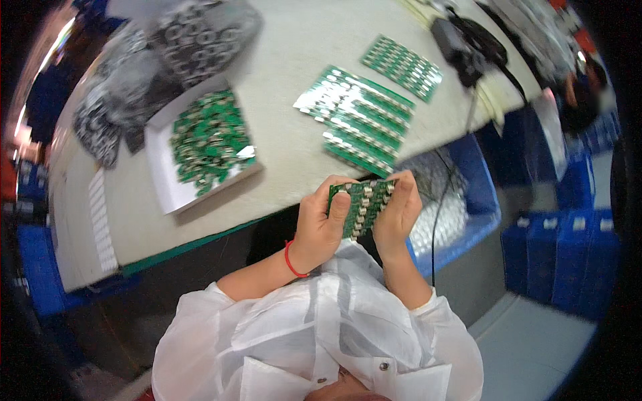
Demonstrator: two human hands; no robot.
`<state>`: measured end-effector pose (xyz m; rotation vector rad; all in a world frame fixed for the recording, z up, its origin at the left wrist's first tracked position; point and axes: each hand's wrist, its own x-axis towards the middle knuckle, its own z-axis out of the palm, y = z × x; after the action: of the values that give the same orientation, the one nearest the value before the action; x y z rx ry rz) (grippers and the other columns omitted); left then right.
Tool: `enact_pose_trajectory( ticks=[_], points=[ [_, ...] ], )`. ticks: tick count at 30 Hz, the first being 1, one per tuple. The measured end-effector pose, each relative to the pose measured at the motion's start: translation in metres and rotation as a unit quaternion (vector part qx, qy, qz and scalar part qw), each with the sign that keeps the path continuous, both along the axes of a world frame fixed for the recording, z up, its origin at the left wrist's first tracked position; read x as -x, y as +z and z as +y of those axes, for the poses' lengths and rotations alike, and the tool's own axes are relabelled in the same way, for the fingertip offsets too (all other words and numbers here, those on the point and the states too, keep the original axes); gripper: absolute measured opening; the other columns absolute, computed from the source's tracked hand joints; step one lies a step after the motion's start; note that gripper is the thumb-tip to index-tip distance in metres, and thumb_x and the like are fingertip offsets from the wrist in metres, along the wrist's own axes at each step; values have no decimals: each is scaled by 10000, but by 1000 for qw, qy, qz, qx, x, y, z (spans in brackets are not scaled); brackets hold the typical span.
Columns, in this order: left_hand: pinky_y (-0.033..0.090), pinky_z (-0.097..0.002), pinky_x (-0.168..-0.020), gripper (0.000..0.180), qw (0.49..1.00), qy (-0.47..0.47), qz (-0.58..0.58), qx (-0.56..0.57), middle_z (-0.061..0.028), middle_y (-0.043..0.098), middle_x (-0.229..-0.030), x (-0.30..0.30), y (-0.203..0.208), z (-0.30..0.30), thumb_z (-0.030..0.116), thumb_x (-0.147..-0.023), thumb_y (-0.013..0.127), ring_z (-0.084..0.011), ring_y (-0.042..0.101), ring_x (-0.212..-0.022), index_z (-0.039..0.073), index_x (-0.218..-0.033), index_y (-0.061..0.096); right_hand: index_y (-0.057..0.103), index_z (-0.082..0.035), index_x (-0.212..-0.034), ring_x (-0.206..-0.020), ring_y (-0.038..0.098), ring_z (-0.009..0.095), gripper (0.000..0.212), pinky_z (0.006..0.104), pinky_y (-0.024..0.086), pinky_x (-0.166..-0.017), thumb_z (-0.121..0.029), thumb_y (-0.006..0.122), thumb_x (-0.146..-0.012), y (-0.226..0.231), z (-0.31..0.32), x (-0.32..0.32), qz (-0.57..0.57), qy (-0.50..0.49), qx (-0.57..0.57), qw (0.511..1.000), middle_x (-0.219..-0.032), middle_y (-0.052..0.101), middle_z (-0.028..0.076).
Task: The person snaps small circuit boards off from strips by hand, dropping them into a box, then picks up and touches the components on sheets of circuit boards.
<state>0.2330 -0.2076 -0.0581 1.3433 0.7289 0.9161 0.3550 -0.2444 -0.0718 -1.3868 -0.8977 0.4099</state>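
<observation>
Between my two hands, just off the table's near edge, is a green circuit board panel (361, 208) with rows of small metal parts. My left hand (324, 217) grips its left side, thumb lying on top of the board. Closed on the right side is my right hand (398, 210), its thumb along the edge. Beyond my hands, several larger green circuit board panels (371, 123) lie overlapping on the table, and another panel (402, 67) lies farther back. To the left, a white cardboard box (164, 170) holds a heap of small separate green boards (212, 137).
Clear plastic bags of dark ring-shaped parts (200, 40) sit at the table's (287, 40) back left. A dark device with a cable (468, 47) is at the back right. Below the edge on the right stands a blue bin (485, 200) with clear plastic inside; more blue bins (558, 260) stand beyond.
</observation>
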Motion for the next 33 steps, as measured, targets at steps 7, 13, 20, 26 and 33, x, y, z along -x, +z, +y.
enact_pose_trajectory(
  ticks=[7, 13, 20, 26, 33],
  points=[
    [293, -287, -489, 399, 972, 175, 49, -146, -31, 356, -577, 63, 40, 35, 350, -997, 431, -85, 319, -561, -4, -830, 507, 539, -43, -842, -640, 408, 36, 395, 214, 331, -571, -337, 351, -1026, 51, 54, 55, 117, 187, -32, 975, -684, 478, -40],
    [316, -272, -516, 380, 942, 286, 22, -173, 8, 417, -615, 107, 47, 90, 321, -1015, 395, -74, 341, -584, 18, -827, 526, 483, -38, -747, -632, 394, 48, 414, 231, 346, -561, -319, 363, -1026, 70, 131, 102, 141, 328, -51, 933, -668, 466, -36],
    [464, -199, -572, 413, 960, 262, -85, -43, -10, 622, -748, 146, 62, 142, 401, -997, 410, -47, 573, -637, 58, -851, 588, 590, -45, -866, -650, 574, 77, 438, 239, 477, -605, -393, 367, -1011, 66, 205, 153, 332, 455, 24, 826, -780, 630, 15],
    [473, -203, -547, 459, 969, 244, -48, 7, -2, 619, -744, 178, 66, 175, 442, -979, 431, -44, 565, -618, 34, -847, 596, 587, -61, -832, -606, 524, 65, 408, 250, 442, -561, -360, 377, -1013, 63, 250, 162, 193, 458, 66, 865, -724, 600, -5],
    [433, -221, -416, 222, 974, 211, -30, 81, -55, 630, -771, 196, 57, 189, 209, -930, 381, -77, 561, -547, 94, -1025, 546, 472, 7, -730, -629, 350, 75, 413, 275, 336, -572, -291, 410, -1010, 37, 271, 154, 72, 362, -5, 929, -620, 407, -17]
  ],
)
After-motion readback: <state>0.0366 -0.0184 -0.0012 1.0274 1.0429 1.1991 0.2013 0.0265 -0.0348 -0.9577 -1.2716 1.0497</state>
